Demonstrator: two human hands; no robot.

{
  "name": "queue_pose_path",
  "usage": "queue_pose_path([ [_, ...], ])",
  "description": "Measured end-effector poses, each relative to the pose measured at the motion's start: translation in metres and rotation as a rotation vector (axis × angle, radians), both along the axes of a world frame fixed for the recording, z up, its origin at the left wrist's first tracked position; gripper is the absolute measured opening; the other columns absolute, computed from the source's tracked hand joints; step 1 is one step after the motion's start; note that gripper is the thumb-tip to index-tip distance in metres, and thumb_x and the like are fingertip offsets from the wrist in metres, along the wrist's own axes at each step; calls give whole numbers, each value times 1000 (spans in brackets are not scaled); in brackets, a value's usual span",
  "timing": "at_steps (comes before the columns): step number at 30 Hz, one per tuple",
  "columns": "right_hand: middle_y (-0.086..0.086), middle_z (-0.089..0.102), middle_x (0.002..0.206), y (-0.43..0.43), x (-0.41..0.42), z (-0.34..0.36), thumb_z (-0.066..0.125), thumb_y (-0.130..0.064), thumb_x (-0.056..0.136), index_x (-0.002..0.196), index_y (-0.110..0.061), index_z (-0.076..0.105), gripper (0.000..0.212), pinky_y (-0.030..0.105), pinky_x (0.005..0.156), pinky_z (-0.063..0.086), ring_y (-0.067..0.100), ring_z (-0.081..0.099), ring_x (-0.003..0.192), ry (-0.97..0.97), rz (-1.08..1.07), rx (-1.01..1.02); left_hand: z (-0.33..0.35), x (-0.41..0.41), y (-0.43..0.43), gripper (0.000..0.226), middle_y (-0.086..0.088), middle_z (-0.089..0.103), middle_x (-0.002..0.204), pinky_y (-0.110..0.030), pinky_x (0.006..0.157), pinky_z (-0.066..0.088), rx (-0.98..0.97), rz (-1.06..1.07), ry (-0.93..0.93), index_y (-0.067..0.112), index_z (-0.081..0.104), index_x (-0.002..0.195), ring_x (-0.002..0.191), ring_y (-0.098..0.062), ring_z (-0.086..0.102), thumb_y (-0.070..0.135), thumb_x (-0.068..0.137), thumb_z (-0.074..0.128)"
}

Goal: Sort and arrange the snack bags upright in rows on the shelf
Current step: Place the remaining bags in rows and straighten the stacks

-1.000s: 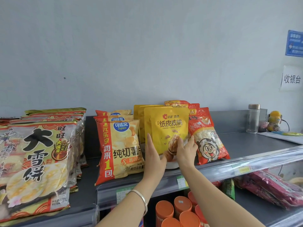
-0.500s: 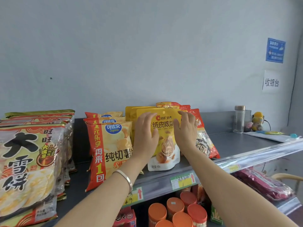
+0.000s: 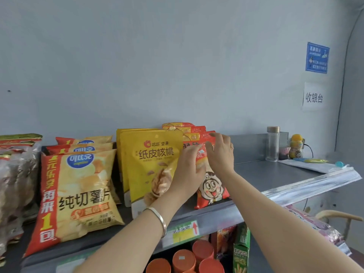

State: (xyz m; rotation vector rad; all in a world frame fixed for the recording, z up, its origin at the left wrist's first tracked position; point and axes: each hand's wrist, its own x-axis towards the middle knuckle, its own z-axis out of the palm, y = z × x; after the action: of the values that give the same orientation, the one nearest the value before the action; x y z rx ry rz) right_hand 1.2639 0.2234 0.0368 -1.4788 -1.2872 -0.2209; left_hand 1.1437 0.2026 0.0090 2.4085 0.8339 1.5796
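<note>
Glossy plastic-film snack bags [image 3: 149, 164] on a smooth, matt grey metal shelf [image 3: 266, 174] edged by a clear glossy plastic price rail [image 3: 315, 184]; polished metal bracelet [image 3: 160, 219]; matt white paper sign [image 3: 313, 96].

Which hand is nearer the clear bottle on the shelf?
Right. The right hand holds the top of the red bag, left of the bottle with bare shelf between. The left hand is farther left, at the bag's left edge.
</note>
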Motion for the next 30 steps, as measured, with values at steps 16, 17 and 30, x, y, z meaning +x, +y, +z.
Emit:
queue_pose_path([
  [16, 7, 53, 136, 80, 77, -34, 71, -60, 72, 145, -21, 29, 93, 45, 98, 48, 28, 56, 117, 620, 602, -439, -30, 70, 62, 98, -4, 35, 148, -45, 104, 37, -741, 205, -626, 24, 12, 150, 133, -22, 38, 45, 76, 73],
  [17, 6, 58, 129, 82, 78, -34, 72, -59, 72, 139, -20, 36, 85, 45, 96, 50, 27, 60, 112, 620, 624, -425, -33, 72, 62, 90, 0, 49, 136, -37, 92, 45, -745, 133, -667, 25, 23, 147, 121, -17, 50, 43, 75, 73],
  [30, -3, 61, 107, 90, 86, -44, 48, -68, 84, 141, -21, 29, 76, 45, 90, 49, 25, 61, 106, 364, 513, -167, -34, 82, 69, 88, 3, 43, 141, -50, 100, 44, -490, 323, -441, 32, 22, 143, 125, -18, 48, 80, 73, 42],
])
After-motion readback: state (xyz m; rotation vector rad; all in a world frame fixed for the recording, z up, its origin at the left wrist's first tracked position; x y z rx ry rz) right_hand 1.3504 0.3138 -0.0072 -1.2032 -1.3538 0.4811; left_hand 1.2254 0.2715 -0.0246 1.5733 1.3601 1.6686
